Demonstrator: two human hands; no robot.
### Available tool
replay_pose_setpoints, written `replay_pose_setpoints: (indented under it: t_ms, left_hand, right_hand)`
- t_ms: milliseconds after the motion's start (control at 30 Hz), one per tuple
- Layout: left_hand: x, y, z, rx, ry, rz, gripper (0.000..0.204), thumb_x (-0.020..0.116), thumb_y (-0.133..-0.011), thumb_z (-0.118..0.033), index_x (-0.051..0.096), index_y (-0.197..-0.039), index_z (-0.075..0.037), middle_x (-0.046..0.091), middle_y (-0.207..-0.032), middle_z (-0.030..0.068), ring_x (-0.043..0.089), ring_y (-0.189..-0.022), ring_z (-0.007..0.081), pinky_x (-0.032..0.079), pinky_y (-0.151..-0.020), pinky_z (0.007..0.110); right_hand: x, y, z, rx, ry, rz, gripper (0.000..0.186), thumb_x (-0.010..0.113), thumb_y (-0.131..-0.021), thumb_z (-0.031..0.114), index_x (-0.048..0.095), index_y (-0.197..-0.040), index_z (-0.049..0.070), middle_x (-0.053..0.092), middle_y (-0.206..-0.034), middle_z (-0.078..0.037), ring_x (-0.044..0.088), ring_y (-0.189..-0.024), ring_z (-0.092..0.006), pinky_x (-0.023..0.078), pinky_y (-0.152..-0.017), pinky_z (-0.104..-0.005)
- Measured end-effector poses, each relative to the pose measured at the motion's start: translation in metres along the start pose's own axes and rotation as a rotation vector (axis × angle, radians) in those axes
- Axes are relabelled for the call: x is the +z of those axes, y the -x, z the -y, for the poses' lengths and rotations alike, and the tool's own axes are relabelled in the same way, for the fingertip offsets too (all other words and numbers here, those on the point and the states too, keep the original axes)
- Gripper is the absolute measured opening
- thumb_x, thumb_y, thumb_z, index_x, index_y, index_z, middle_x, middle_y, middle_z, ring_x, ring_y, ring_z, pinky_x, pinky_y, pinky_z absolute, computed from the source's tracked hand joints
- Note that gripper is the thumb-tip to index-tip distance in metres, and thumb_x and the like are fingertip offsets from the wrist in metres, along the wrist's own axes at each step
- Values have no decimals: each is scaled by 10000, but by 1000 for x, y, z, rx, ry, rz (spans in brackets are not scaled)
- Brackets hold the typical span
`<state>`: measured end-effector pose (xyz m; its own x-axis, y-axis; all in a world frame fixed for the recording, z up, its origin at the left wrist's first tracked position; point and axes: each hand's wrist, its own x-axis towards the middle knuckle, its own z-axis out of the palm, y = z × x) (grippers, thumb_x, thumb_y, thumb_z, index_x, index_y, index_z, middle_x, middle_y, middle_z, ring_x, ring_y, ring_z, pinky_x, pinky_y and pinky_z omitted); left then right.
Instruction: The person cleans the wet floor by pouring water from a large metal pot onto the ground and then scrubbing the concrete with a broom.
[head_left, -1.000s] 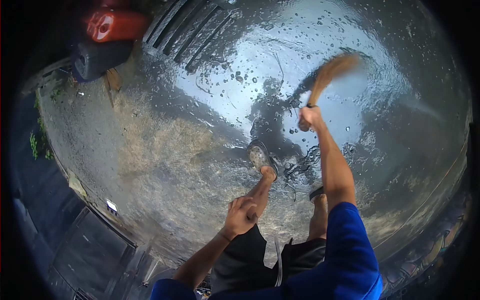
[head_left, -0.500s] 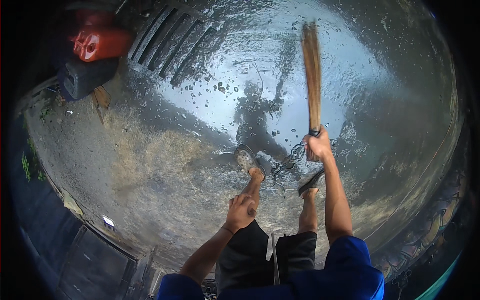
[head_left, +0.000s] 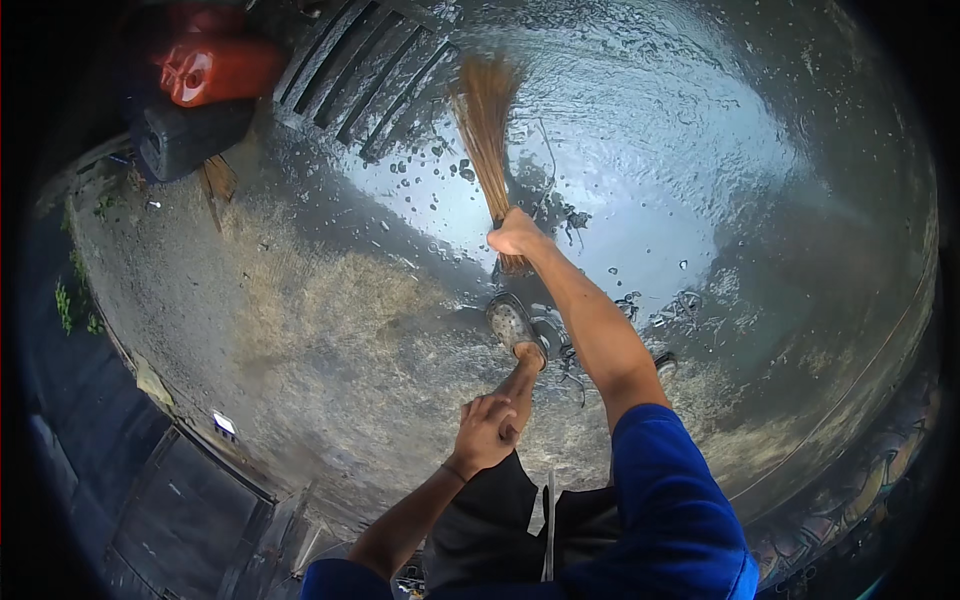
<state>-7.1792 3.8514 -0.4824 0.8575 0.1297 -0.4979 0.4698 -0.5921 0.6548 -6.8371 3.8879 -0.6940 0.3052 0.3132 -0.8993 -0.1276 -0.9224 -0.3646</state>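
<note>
My right hand (head_left: 516, 232) is closed round the bound handle end of a stick broom (head_left: 489, 159); its blurred bristles fan forward over wet concrete (head_left: 660, 200) beside a slotted drain grate (head_left: 443, 32). My left hand (head_left: 484, 433) is lower, over my left leg, its bent fingers apart and nothing visible in it; whether it touches the leg I cannot tell. My left foot, in a grey perforated clog (head_left: 509, 321), stands below the broom. My right foot is mostly hidden behind my right forearm.
A red plastic jerrycan (head_left: 230, 70) and a dark one (head_left: 183, 140) stand at the upper left, near a brown scrap (head_left: 219, 183). Small plants (head_left: 64, 305), a dark metal panel (head_left: 190, 520) and a low edge line the left. A painted surface (head_left: 856, 500) curves along the lower right.
My right hand has swung the broom from the right to the left and forward, its bristles now near the grate. My left hand has stayed over the left leg.
</note>
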Motion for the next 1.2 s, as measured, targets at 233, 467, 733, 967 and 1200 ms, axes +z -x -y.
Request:
replay_pose_setpoints:
  t_ms: [233, 467, 733, 967, 1200]
  left_hand:
    - [-2, 16, 3, -17, 13, -16, 119, 718, -866, -158, 672, -966, -114, 672, -1142, 135, 628, -1093, 370, 485, -929, 501]
    - [-3, 9, 14, -4, 53, -73, 185, 739, -794, -148, 662, -960, -118, 670, -1136, 136, 631, -1062, 377, 490, -916, 510]
    - [-10, -6, 2, -2, 14, -120, 236, 785, -719, -147, 671, -924, -123, 685, -1123, 137, 653, -1052, 394, 517, -894, 504]
    - [18, 27, 10, -135, -10, 111, 321, 756, -726, -126, 682, -1038, -141, 629, -1243, 43, 573, -1216, 307, 414, -1022, 486]
    - [-6, 18, -7, -61, -23, 55, 344, 797, -715, -126, 674, -1035, -150, 621, -1243, 29, 575, -1218, 297, 413, -1029, 482]
  right_hand:
    - [-72, 137, -69, -53, -474, -88, 485, 751, -781, 9, 531, -1210, -46, 659, -774, -99, 650, -567, -182, 531, -495, -349]
    - [-146, 39, -178, 94, -845, -417, 63, 664, -818, 47, 639, -784, 1, 640, -684, -88, 620, -550, -184, 509, -505, -347]
    - [25, 26, 16, 8, -410, 151, 257, 756, -796, 72, 631, -991, -40, 712, -815, -147, 697, -678, -206, 577, -603, -367]
    - [-30, 223, -146, 66, -652, -112, 468, 782, -819, -5, 527, -1212, -2, 642, -799, -67, 638, -597, -163, 535, -524, -344]
    - [-9, 264, -417, 328, -1028, -770, 246, 747, -828, 20, 614, -1032, -18, 644, -736, -85, 645, -560, -186, 544, -524, -344]
